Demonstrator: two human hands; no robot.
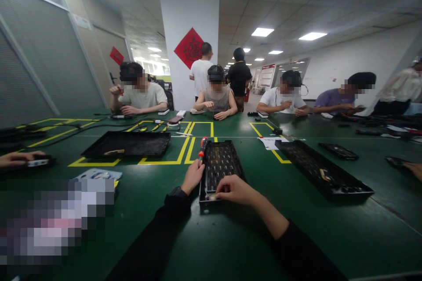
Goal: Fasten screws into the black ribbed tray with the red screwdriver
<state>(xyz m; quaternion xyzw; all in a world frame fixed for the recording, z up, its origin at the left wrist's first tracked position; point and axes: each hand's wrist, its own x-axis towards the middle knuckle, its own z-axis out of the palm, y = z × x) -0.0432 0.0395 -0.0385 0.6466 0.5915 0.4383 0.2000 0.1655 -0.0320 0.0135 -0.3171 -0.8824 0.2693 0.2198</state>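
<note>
My left hand (pixel 193 176) is closed around a red-and-black screwdriver (pixel 203 145), its handle pointing up and away from me. That hand rests against the left edge of a black rectangular housing (pixel 239 160), which lies lengthwise before me and has rows of small pale marks inside. Over the housing's near end, my right hand (pixel 236 189) has its fingers pinched together. A small pale piece (pixel 212 197) sits right at those fingertips in the near corner. Whether the fingers grip it or only touch it, I cannot tell.
Another black tray (pixel 132 141) lies ahead left, and a long black housing (pixel 326 171) with a pale strip lies right. A plastic packet (pixel 99 174) is near left. Cables (pixel 79 131) cross the green table (pixel 250 237). Co-workers sit opposite; other people's hands show at both sides.
</note>
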